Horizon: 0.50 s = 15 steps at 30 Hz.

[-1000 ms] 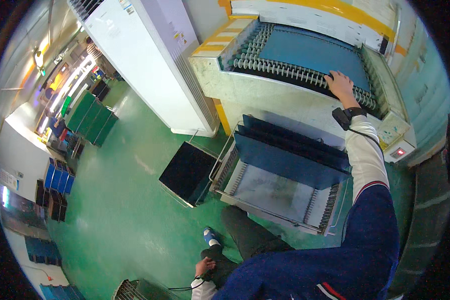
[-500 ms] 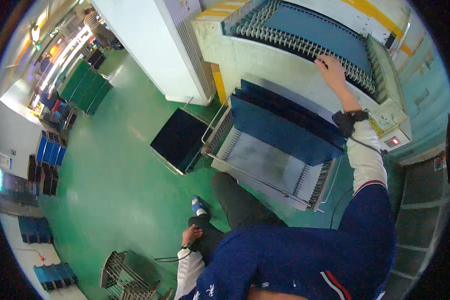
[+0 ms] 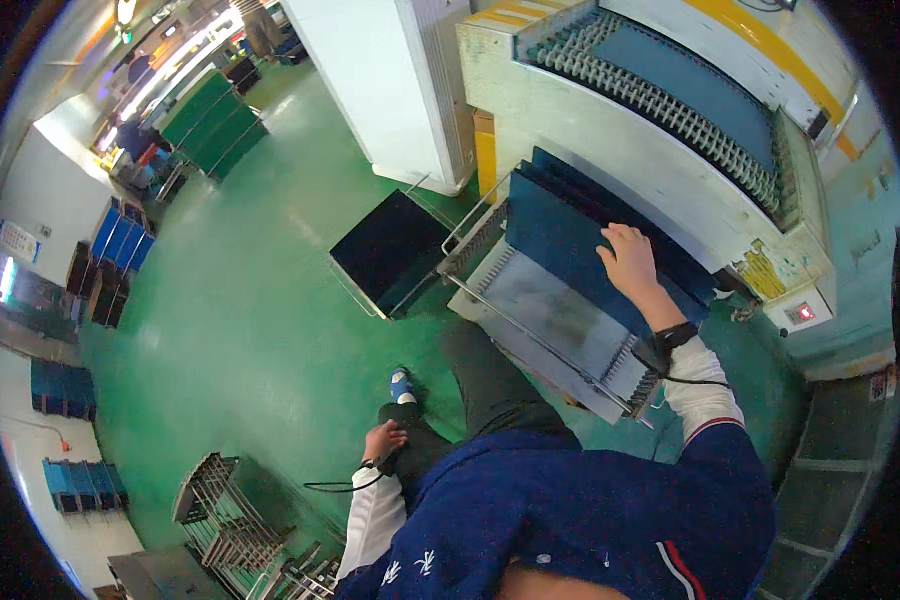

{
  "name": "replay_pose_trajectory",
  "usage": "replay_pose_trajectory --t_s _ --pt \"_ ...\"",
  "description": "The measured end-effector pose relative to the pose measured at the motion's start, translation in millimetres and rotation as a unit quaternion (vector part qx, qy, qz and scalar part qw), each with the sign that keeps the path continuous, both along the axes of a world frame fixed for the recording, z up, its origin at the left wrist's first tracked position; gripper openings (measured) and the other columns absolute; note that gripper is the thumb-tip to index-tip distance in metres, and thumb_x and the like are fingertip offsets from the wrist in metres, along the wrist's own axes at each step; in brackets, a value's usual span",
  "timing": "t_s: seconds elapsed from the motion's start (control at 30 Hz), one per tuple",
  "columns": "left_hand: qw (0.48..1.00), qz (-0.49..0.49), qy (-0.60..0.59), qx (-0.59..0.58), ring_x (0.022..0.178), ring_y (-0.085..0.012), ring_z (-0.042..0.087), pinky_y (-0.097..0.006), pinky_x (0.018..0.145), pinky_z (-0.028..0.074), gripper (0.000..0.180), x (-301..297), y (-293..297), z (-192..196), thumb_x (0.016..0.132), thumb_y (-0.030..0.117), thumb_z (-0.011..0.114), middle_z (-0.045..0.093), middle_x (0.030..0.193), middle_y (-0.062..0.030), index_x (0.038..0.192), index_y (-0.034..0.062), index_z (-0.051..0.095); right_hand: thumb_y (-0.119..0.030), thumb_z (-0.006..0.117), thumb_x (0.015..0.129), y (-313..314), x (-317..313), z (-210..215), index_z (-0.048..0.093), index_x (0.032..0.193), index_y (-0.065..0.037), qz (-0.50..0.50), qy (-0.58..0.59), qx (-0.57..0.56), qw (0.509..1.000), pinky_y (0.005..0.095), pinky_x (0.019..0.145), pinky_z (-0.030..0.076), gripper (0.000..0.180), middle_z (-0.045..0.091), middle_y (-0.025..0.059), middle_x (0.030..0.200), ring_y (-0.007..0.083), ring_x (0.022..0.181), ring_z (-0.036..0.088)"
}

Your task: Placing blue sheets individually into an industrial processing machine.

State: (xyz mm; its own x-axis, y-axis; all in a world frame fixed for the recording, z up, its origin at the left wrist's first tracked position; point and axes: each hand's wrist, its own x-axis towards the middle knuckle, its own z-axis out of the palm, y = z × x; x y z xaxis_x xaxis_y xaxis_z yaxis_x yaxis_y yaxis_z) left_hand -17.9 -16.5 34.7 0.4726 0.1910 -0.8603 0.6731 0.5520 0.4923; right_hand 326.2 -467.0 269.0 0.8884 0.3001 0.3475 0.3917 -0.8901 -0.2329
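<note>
The front blue board (image 3: 555, 238) lies just under the right hand (image 3: 630, 262), its grip impossible to tell; the left hand (image 3: 384, 441) rests, loosely relaxed, on the leg (image 3: 428, 452).

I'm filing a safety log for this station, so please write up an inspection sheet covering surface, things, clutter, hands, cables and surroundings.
Surface: green floor, glossy, with light reflections.
Things: several blue panels stand in a slotted rack; another flat blue panel lies on the roller machine.
Clutter: dark-topped rack left of the slotted rack; metal wire racks at lower left.
Hands: right hand at the standing panels, contact unclear; left hand by the left thigh.
Cables: black cord at the left wrist, another at the right.
Surroundings: tall white cabinet; lit red switch on the machine.
</note>
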Motion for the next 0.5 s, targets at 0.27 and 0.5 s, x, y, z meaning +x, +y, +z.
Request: replay_pose_trajectory --t_s 0.27,0.5 --pt "1.0 -0.004 -0.013 -0.008 0.067 -0.0301 0.057 -0.034 0.057 0.048 0.033 -11.9 11.8 -20.9 0.081 0.024 0.049 0.056 0.084 -0.0222 0.097 -0.0047 0.045 -0.016 0.062 0.066 29.7 -48.9 -1.1 0.053 0.097 -0.003 -0.018 -0.015 -0.127 0.992 0.0418 0.093 0.025 0.034 0.03 0.0117 0.126 0.0274 0.115 0.029" --pt "0.997 0.011 -0.044 -0.061 0.07 -0.0318 0.058 -0.036 0.058 0.049 0.033 -13.2 16.4 -25.9 0.079 0.023 0.051 0.056 0.085 -0.0233 0.095 -0.0051 0.046 -0.011 0.062 0.064 26.6 -19.1 -3.8 0.052 0.092 -0.005 -0.063 -0.014 0.036 0.997 0.0402 0.079 0.035 0.031 0.049 0.0105 0.105 0.028 0.094 0.045"
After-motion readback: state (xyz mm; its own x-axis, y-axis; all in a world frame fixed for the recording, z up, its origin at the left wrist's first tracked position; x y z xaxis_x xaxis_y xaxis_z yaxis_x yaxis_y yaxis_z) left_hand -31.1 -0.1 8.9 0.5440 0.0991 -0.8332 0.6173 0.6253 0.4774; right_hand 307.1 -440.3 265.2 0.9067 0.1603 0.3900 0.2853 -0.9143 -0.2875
